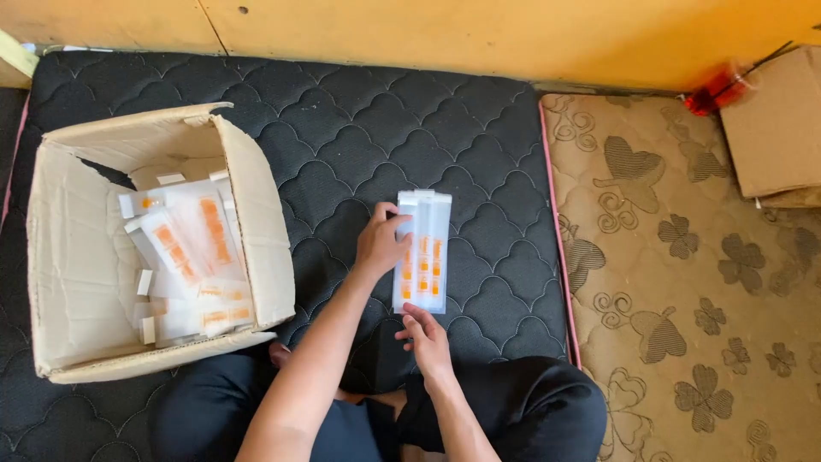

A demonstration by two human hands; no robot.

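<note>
Both hands' fingers [389, 231] clamp a small stack of clear orange-printed plastic packets [422, 252] on the black quilted mattress [342, 137]; many packets remain in the open cardboard box [256, 205] left of them.

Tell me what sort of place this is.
Probably a room in a home, used for packing by hand: a black quilted mattress on the floor, a beige floral-patterned mattress beside it, and an open cardboard box of clear orange-printed packets.

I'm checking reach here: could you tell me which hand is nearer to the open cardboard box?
Left. The left hand rests on the packets, on the side facing the cardboard box; the right hand is at their near end, farther away.
</note>
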